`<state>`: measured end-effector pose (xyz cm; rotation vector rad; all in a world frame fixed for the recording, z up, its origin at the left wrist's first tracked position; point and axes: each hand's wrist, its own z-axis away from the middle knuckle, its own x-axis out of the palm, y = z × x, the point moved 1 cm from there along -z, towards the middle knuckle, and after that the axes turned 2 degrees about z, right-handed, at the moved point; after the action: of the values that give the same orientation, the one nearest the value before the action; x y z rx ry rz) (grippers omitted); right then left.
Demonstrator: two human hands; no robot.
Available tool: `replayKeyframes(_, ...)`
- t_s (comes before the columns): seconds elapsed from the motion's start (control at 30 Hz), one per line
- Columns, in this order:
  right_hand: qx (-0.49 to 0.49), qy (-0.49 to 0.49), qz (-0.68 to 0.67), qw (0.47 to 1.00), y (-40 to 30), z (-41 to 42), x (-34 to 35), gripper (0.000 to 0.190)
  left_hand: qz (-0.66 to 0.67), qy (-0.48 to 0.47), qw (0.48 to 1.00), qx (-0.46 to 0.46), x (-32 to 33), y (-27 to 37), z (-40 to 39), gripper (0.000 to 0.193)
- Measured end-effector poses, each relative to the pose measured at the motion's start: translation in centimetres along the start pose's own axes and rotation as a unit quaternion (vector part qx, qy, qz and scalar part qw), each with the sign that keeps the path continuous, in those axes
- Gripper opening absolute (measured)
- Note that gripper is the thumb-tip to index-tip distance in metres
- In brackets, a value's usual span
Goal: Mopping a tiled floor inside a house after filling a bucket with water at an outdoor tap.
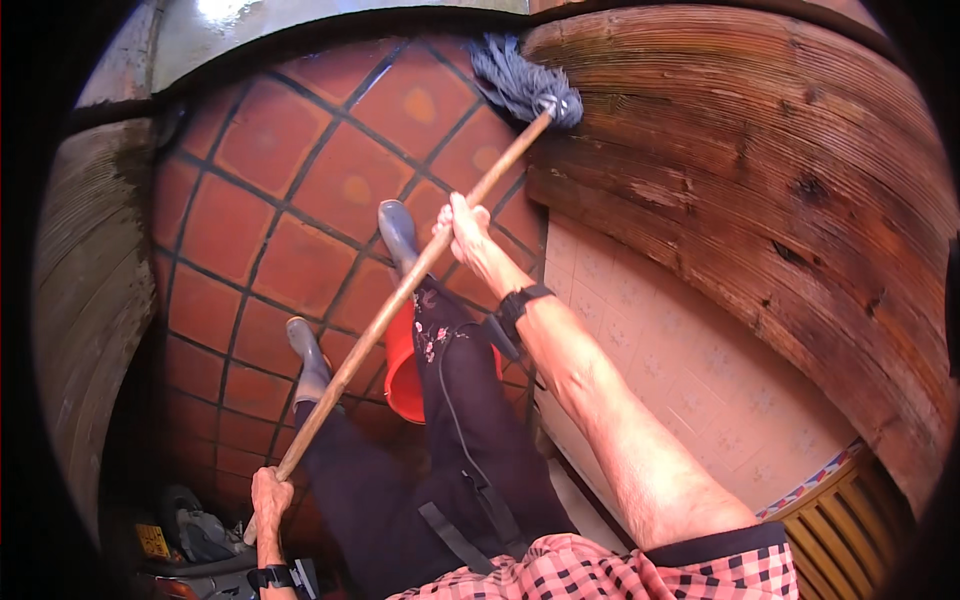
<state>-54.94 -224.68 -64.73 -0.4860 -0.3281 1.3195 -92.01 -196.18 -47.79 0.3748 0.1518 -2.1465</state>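
A string mop with a wooden handle (375,330) runs diagonally across the view. My left hand (271,495) grips the handle near its butt end, low in the picture. Farther up the shaft, my right hand (461,225) is closed around it with the arm stretched out. The blue-grey mop head (525,79) lies at the far end, against the lower part of the wooden plank panel (720,127). Beneath it are red floor tiles (322,187) with dark joints, some of them shining wet.
A red plastic bucket (403,386) stands beside my right leg, partly hidden by it. My feet wear grey rubber boots (397,225). A weathered wooden panel (90,315) rises on the left. Part of a vehicle with a wheel (196,525) is at lower left. Wooden slats (840,532) stand at lower right.
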Motion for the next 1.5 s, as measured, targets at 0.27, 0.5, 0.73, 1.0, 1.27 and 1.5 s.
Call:
replayKeyframes(0.27, 0.03, 0.069, -0.017, 0.997, 5.0, 9.1, -6.3, 0.017, -0.046, 0.002, 0.999, 0.024, 1.8, -6.2, 5.0, 0.021)
replayKeyframes(0.5, -0.003, 0.111, 0.002, 0.994, 2.2, 16.9, -7.5, 0.014, -0.005, 0.033, 0.999, 0.023, 3.8, -8.9, 6.4, 0.023)
replayKeyframes(0.73, -0.076, 0.073, -0.03, 0.994, -4.8, 24.0, -6.7, 0.013, 0.0, 0.117, 0.987, 0.112, 2.1, -8.2, 5.1, 0.016)
replayKeyframes(1.0, -0.15, 0.013, -0.067, 0.986, -11.9, 27.7, -3.5, 0.012, 0.039, 0.181, 0.966, 0.181, -1.5, -5.4, 3.6, 0.012)
replayKeyframes(1.27, -0.265, -0.086, -0.097, 0.956, -19.0, 32.2, -3.1, 0.01, 0.099, 0.163, 0.953, 0.234, -2.8, 0.6, 2.5, 0.009)
replayKeyframes(1.5, -0.309, -0.123, -0.169, 0.928, -17.5, 33.2, -5.1, 0.011, 0.051, 0.193, 0.944, 0.261, -2.8, 0.6, 3.8, 0.009)
